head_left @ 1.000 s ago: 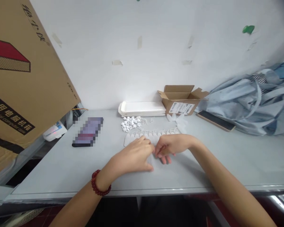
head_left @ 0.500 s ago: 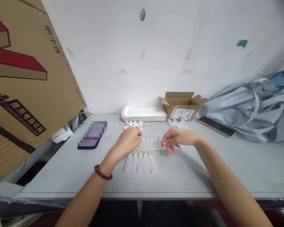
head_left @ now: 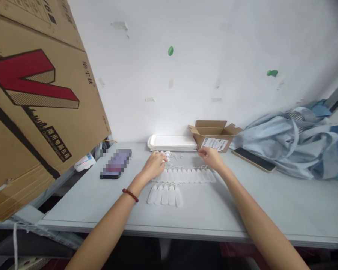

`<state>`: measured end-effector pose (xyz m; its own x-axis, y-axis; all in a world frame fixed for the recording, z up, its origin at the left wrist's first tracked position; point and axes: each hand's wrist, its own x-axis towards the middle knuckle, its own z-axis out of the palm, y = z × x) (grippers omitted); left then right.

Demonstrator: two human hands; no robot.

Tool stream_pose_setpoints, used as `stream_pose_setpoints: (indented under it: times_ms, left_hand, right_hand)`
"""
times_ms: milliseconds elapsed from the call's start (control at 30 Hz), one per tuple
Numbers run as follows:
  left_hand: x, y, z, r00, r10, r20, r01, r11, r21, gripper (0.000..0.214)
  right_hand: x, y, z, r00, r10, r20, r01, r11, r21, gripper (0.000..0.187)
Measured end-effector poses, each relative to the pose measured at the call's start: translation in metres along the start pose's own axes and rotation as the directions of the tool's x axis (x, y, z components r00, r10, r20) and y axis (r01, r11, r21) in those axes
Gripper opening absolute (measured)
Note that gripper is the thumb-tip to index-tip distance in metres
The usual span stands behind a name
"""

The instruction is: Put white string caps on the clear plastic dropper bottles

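Two rows of small translucent white plastic bottles lie on the grey table: a long far row [head_left: 187, 175] and a short near row [head_left: 165, 194]. My left hand [head_left: 154, 165], with a red bead bracelet at its wrist, reaches over the left end of the far row to a pile of small white caps [head_left: 165, 153]; its fingers are curled down and what they hold is hidden. My right hand [head_left: 212, 158] is stretched toward loose bottles in front of a small open cardboard box [head_left: 213, 134]; its fingers are bent and their tips are hidden.
A stack of white trays [head_left: 173, 143] sits against the wall. A dark phone [head_left: 116, 164] lies at the left, another phone [head_left: 253, 159] at the right next to a heap of blue cloth [head_left: 295, 138]. A large tilted cardboard box [head_left: 36, 97] overhangs the left edge.
Both hands have left the near row of bottles and reached farther back: the left to the caps, the right toward the small box. The head has tilted up.
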<state>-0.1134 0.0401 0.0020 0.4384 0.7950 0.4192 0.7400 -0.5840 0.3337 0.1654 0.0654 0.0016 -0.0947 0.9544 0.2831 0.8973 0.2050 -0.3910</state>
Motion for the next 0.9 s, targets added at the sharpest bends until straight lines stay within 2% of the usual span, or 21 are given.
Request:
stream_pose_setpoints:
  times_ms: [133, 400, 533, 800, 900]
  left_hand:
    - [0.003, -0.006, 0.006, 0.996, 0.073, 0.044, -0.072, 0.997, -0.026, 0.029]
    - [0.009, -0.013, 0.01, 0.982, 0.071, 0.175, -0.074, 0.997, 0.01, 0.044]
    - [0.011, -0.011, 0.009, 0.99, 0.059, 0.127, -0.061, 0.998, 0.01, 0.047]
    - [0.011, -0.006, 0.005, 0.998, -0.012, -0.054, 0.011, 1.0, -0.027, 0.051]
    - [0.01, -0.004, 0.004, 0.996, -0.02, -0.089, 0.015, 0.999, -0.052, 0.05]
  right_hand:
    - [0.003, 0.004, 0.005, 0.999, -0.02, -0.027, 0.018, 0.998, -0.067, 0.027]
    - [0.006, 0.031, -0.001, 0.995, 0.062, -0.08, -0.074, 0.984, -0.164, 0.032]
    - [0.008, 0.035, 0.001, 0.995, 0.072, -0.072, -0.085, 0.977, -0.198, 0.033]
    - [0.007, 0.024, 0.018, 0.999, 0.052, 0.01, -0.049, 0.978, -0.2, 0.035]
    - [0.007, 0.022, 0.021, 0.999, 0.045, 0.03, -0.039, 0.981, -0.191, 0.033]
